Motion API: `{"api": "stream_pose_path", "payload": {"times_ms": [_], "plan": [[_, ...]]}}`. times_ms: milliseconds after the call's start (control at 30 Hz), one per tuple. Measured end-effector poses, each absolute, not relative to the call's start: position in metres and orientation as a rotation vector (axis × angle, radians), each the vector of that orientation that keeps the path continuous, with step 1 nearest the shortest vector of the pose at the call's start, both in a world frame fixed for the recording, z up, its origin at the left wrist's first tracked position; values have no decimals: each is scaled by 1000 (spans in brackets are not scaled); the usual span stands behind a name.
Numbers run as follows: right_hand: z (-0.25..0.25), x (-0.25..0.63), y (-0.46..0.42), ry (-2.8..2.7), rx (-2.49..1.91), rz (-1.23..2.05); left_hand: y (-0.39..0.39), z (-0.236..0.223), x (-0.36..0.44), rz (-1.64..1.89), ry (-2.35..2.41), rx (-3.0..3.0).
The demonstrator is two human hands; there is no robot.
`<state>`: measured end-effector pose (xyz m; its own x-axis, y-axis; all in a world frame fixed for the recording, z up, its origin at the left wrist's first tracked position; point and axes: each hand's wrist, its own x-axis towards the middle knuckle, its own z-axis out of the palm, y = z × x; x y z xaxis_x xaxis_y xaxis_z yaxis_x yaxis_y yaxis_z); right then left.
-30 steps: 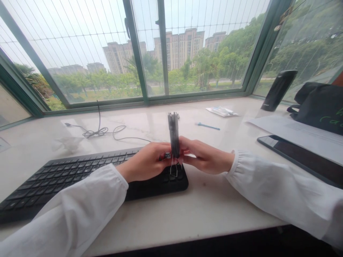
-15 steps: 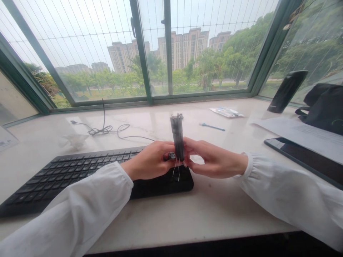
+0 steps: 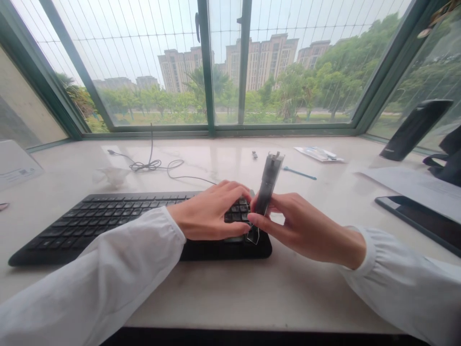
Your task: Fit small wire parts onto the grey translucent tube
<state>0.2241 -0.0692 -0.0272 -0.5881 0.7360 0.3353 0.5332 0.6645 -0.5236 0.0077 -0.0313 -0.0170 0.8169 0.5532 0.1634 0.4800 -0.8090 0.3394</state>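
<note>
The smoky clear plastic tube (image 3: 267, 185) tilts up above the right end of the black keyboard (image 3: 108, 226), well apart from the dark tablet (image 3: 414, 218) on the white marble sill (image 3: 201, 293). Your right hand (image 3: 302, 226) pinches it between thumb and fingers, while your left hand (image 3: 209, 211) lies curled on the keys, fingertips just beside the tube.

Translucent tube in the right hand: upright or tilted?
Tilted: the translucent tube leans with its top end to the right and its lower end toward the keyboard, pinched in the right hand.
</note>
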Motion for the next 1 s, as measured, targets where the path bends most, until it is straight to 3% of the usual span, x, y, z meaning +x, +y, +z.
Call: {"api": "stream_pose_path", "payload": {"times_ms": [167, 633, 1000], "plan": [[-29, 225, -69, -2331, -1043, 438, -33, -24, 3, 186, 793, 2821], [-45, 219, -77, -2172, -1100, 115, -32, -40, 7, 210, 864, 2916], [-47, 216, -76, -2112, -1133, 93, -32, -39, 7, 164, 881, 2901]]}}
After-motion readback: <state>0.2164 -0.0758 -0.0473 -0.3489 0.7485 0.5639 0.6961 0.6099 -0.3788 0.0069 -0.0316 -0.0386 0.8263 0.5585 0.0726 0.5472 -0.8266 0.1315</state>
